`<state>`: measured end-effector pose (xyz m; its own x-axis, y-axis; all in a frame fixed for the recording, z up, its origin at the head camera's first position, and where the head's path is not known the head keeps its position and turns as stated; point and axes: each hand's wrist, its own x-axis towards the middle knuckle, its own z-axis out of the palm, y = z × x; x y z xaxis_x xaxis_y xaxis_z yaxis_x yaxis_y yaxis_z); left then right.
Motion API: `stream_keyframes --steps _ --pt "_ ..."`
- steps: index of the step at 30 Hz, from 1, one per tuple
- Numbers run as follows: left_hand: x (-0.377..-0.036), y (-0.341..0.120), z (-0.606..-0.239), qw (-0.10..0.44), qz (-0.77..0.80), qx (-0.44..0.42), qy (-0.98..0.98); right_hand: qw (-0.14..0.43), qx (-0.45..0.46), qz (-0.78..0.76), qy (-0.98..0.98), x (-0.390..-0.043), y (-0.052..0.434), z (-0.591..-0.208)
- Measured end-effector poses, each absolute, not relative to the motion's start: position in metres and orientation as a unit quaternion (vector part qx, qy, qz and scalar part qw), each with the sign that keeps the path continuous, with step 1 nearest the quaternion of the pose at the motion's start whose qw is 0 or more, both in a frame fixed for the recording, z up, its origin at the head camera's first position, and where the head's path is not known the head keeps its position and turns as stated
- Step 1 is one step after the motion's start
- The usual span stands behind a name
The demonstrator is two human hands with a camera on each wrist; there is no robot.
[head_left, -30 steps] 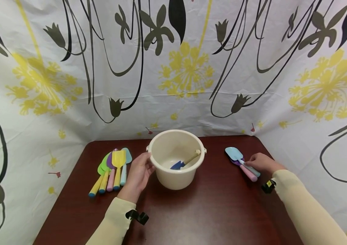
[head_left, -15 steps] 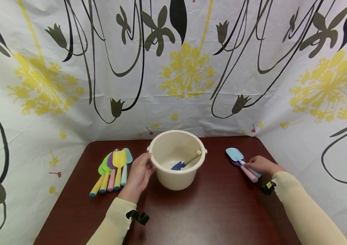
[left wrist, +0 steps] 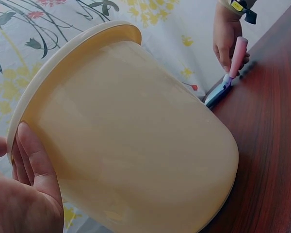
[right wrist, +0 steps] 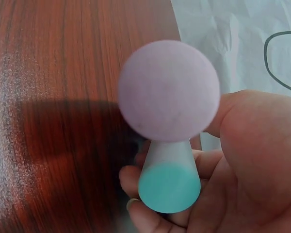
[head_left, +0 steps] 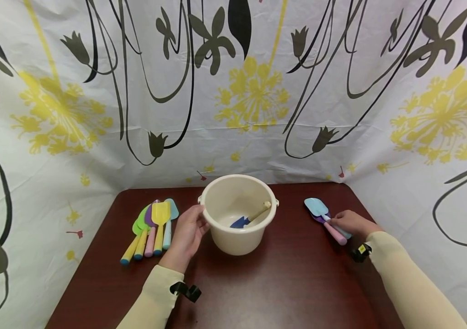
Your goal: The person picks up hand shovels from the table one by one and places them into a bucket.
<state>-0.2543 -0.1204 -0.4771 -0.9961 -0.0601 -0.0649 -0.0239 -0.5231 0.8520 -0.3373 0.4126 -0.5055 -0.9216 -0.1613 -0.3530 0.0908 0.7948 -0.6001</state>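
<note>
My right hand (head_left: 353, 222) is on two small plastic shovels at the right side of the dark red-brown wooden table (head_left: 282, 283): a light blue shovel with a teal handle (head_left: 317, 208) and, just under it, a purple shovel with a pink handle (head_left: 334, 231). In the right wrist view my fingers (right wrist: 150, 213) are curled around both handles, and the round pink end (right wrist: 169, 97) and the teal end (right wrist: 169, 188) point at the camera. The blades lie on the table, toward the back wall.

My left hand (head_left: 188, 233) rests on the left side of the cream round plastic bucket (head_left: 237, 214), which stands upright in the middle of the table. The fingers (left wrist: 36, 160) are nearly straight and flat against the bucket wall, the thumb near the rim.

Inside the bucket lies a dark blue shovel with a beige handle (head_left: 249, 217), its handle leaning on the right inner wall.

To the left of my left hand there is a fan of shovels (head_left: 151, 226) in green, purple, yellow and light blue, lying flat. A floral printed curtain (head_left: 237, 91) closes the table on three sides.
</note>
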Motion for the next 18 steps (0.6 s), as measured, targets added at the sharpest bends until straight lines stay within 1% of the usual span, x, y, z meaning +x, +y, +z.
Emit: stream_keyframes --steps 12,18 --pt "-0.2556 -0.1191 -0.4768 0.009 -0.871 0.044 -0.49 0.164 -0.039 -0.283 0.944 -0.3374 0.4106 -0.4993" --pt "-0.2556 -0.1205 -0.4776 0.007 -0.869 0.045 -0.492 0.154 -0.04 -0.29 0.944 -0.34 0.4123 -0.5012"
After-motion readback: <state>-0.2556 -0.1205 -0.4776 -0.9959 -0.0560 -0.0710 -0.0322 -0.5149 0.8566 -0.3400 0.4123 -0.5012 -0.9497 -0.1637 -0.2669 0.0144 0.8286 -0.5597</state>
